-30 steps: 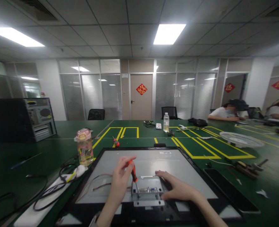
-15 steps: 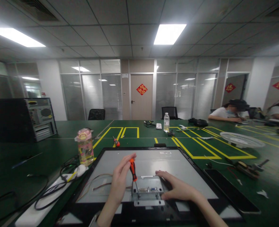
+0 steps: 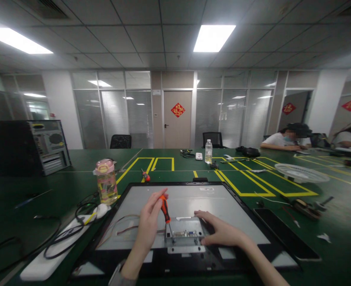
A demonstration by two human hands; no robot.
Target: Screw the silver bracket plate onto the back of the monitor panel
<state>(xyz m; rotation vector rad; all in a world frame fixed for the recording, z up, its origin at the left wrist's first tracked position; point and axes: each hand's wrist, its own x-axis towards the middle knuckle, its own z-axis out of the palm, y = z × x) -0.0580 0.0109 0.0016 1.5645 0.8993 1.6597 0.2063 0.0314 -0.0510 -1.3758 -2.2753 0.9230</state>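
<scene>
A screwdriver (image 3: 165,209) with an orange and black handle is in my left hand (image 3: 150,214), its fingers closed at the handle's top. The shaft points down to the near left part of a metal bracket box (image 3: 183,234) with several ports along its face. My right hand (image 3: 220,230) grips the box's right side, thumb near the front edge and fingers along the far edge. The box lies on the back of a display panel (image 3: 223,202) with a black frame. Thin wires (image 3: 124,230) run from the box's left side across the panel.
Left of the panel stand a pink-lidded bottle (image 3: 106,182) and a white power strip (image 3: 50,254) with black cables. A black phone-like slab (image 3: 285,234) lies to the right. Farther off are a red screwdriver (image 3: 146,176), a water bottle (image 3: 208,151), a computer case (image 3: 50,147) and two people.
The view has shifted slightly, so everything sits a little higher. Both hands keep their places at the bracket box, and the screwdriver stays on the same spot.
</scene>
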